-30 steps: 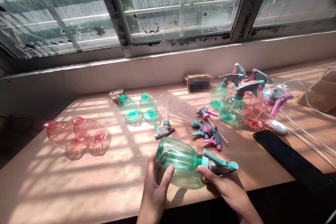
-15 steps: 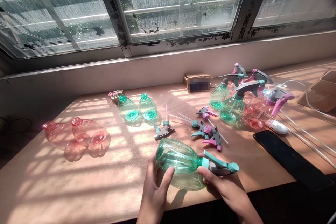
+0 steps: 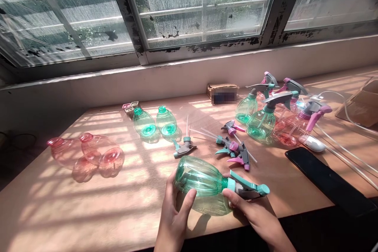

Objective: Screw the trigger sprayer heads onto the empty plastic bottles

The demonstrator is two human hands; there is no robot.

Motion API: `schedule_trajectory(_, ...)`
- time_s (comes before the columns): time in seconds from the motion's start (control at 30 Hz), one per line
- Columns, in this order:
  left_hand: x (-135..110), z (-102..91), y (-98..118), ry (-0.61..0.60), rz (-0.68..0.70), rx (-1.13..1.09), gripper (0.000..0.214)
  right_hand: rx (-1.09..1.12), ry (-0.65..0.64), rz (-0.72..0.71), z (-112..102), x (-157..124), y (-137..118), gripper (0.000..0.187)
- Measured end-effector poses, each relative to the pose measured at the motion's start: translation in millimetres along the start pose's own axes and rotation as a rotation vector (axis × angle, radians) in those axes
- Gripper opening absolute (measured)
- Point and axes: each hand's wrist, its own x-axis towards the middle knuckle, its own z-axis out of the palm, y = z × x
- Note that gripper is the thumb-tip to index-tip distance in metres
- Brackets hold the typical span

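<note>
A clear green spray bottle lies on its side in my hands above the near edge of the table, its base to the left. My left hand is closed around the bottle's base end, thumb in front. At the neck, my right hand pinches the teal collar of the grey and teal trigger sprayer, which is fitted on the bottle. Some of the right fingers are hidden behind the collar. Just beyond the bottle lie a loose teal trigger sprayer and several pink and teal sprayers.
Two open green bottles stand farther back; two open pink bottles are at left. Several assembled spray bottles stand at right, near a white mouse, cables and a black phone. A small cardboard box sits by the wall.
</note>
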Motion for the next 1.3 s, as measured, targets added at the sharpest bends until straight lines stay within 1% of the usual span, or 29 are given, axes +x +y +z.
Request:
schedule_trajectory(0.17,0,1.3,3,0.011,0.012,-0.003,0.056,0.017,-0.031,-0.009,-1,0,-1,0.04)
schedule_trajectory(0.27,-1,1.9,5,0.0,0.005,-0.009,0.057,0.0,-0.037,-0.041,-3,0,-2,0.04)
schedule_trajectory(0.4,-1,3.4,5,0.026,-0.017,-0.027,0.058,-0.046,-0.071,-0.082,-5,1,-2,0.03)
schedule_trajectory(0.47,-1,3.8,2,0.036,-0.023,-0.05,0.061,-0.046,-0.067,-0.097,-6,2,-1,0.032)
schedule_trajectory(0.6,1,0.0,-9,0.038,-0.025,-0.097,0.066,-0.091,-0.013,-0.118,-6,3,3,0.034)
schedule_trajectory(0.67,3,-4.2,-16,0.031,0.003,-0.073,0.066,-0.111,0.007,-0.135,-6,3,5,0.034)
schedule_trajectory(0.77,5,-8.7,-21,0.017,0.051,-0.015,0.063,-0.096,0.003,-0.137,-6,4,7,0.035)
schedule_trajectory(0.83,4,-8.2,-20,0.016,0.063,-0.007,0.064,-0.076,-0.01,-0.112,-5,5,8,0.035)
schedule_trajectory(0.93,0,-3.1,-11,0.015,0.049,-0.084,0.065,-0.065,-0.017,-0.075,-4,6,8,0.037)
schedule_trajectory(1.0,-2,0.1,-4,0.023,0.027,-0.119,0.062,-0.067,-0.016,-0.08,-4,5,7,0.036)
schedule_trajectory(1.07,-4,1.6,0,0.037,0.006,-0.098,0.062,-0.062,-0.011,-0.085,-4,4,6,0.033)
schedule_trajectory(1.2,-2,1.1,-2,0.073,-0.012,-0.046,0.066,-0.02,-0.042,-0.058,-6,4,9,0.034)
schedule_trajectory(1.3,0,1.5,-5,0.107,-0.018,-0.032,0.064,-0.017,-0.049,-0.074,-7,6,13,0.036)
